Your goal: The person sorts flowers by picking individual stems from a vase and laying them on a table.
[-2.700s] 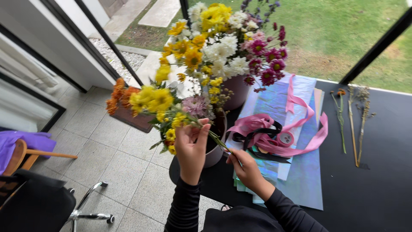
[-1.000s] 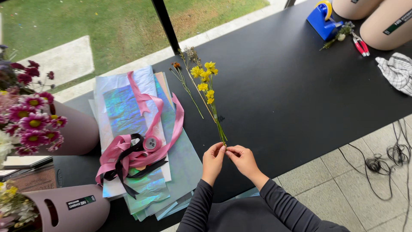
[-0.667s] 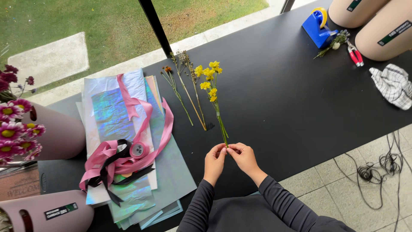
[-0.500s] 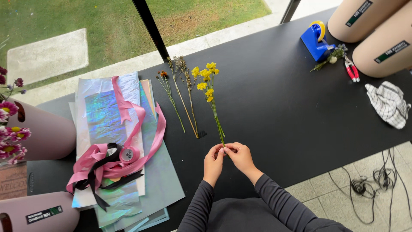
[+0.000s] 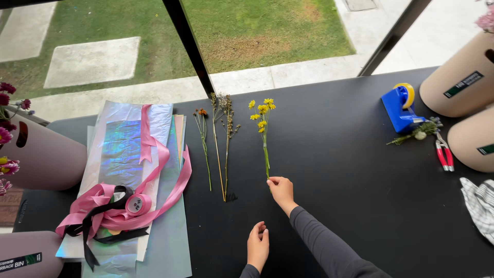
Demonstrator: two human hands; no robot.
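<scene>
A thin stem with small yellow flowers (image 5: 265,135) lies on the black table (image 5: 334,154), its blooms pointing away from me. My right hand (image 5: 281,189) pinches the near end of that stem. My left hand (image 5: 257,247) rests flat on the table closer to me, holding nothing. Left of the yellow stem lie two dried brown stems (image 5: 225,149) and a thin stem with a small orange bloom (image 5: 205,144).
Iridescent wrapping sheets (image 5: 121,149) carry a pink ribbon (image 5: 154,170) with its spool (image 5: 135,204) and a black ribbon. A mauve vase (image 5: 43,157) of magenta flowers stands at the left. At right are a blue tape dispenser (image 5: 399,108), red-handled pruners (image 5: 443,154), beige vases (image 5: 458,77) and a cloth (image 5: 481,203).
My left hand has let go of the stem's end and drawn back toward me. The right hand stays on the stem. The view has swung from the flower vases to the table.
</scene>
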